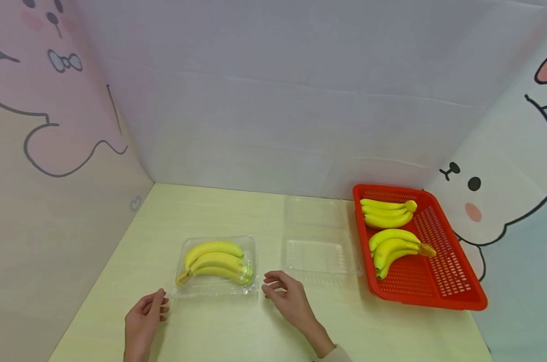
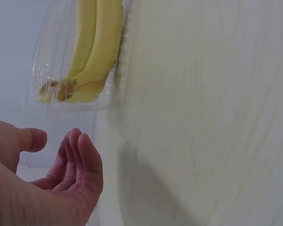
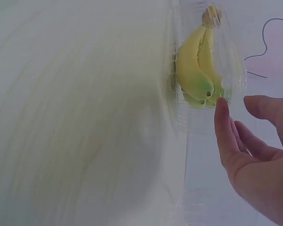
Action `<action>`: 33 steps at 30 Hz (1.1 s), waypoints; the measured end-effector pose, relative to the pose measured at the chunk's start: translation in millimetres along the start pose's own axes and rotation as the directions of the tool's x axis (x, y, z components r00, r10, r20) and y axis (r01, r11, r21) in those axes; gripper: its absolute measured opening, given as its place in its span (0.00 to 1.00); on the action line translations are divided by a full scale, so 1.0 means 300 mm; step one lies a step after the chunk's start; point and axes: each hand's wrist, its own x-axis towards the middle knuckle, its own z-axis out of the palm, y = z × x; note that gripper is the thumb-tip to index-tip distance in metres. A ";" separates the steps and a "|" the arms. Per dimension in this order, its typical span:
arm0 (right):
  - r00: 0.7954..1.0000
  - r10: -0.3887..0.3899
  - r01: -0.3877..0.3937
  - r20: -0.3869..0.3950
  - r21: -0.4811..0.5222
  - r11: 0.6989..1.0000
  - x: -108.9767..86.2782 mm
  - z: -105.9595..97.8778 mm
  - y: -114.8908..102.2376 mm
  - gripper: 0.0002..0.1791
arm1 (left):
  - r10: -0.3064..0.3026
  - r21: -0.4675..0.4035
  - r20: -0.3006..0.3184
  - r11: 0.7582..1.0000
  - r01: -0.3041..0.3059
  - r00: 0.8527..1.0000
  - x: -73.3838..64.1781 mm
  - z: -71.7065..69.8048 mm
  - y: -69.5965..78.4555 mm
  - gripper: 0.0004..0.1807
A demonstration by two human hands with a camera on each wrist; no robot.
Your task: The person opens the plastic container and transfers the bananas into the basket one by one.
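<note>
A clear plastic clamshell box (image 1: 196, 290) with its lid down lies on the table, and a bunch of bananas (image 1: 216, 259) shows through it. Just off the box's near left corner is my left hand (image 1: 145, 317), fingers loosely bent and nothing between thumb and fingers. My right hand (image 1: 288, 299) hovers beside the box's right end, thumb and fingers apart, holding nothing. In the left wrist view the stem end of the bananas (image 2: 87, 56) faces my left hand (image 2: 61, 183). The banana tips point toward my right hand (image 3: 254, 146) in the right wrist view.
A second clear clamshell box (image 1: 316, 256) lies unfolded on the table to the right. Beyond it stands a red plastic basket (image 1: 441, 301) holding two bunches, a rear bunch of bananas (image 1: 386, 213) and a front bunch of bananas (image 1: 393, 251). Printed cloth walls (image 1: 273, 100) enclose the table.
</note>
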 end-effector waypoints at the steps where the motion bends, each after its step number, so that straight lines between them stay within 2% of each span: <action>1: 1.000 -0.002 0.002 0.001 0.000 1.000 0.001 0.004 0.000 0.16 | 0.002 -0.004 0.008 1.000 -0.002 1.000 0.002 0.000 -0.001 0.26; 6: 1.000 0.000 0.000 -0.007 -0.006 1.000 0.005 0.022 0.002 0.17 | -0.002 -0.020 0.021 1.000 0.003 1.000 0.006 0.002 0.000 0.25; 12: 1.000 0.021 -0.021 -0.021 0.031 0.999 0.005 0.040 0.011 0.18 | -0.017 -0.050 0.033 0.999 0.019 0.999 0.007 0.009 0.009 0.24; 24: 0.998 0.050 -0.049 -0.048 0.039 0.998 0.012 0.058 0.007 0.15 | 0.020 -0.192 0.042 0.981 -0.012 0.999 -0.005 0.021 0.035 0.16; 33: 0.997 0.058 -0.053 -0.049 0.102 0.993 0.016 0.069 -0.008 0.19 | 0.018 -0.178 0.064 0.984 -0.006 0.998 0.000 0.028 0.030 0.17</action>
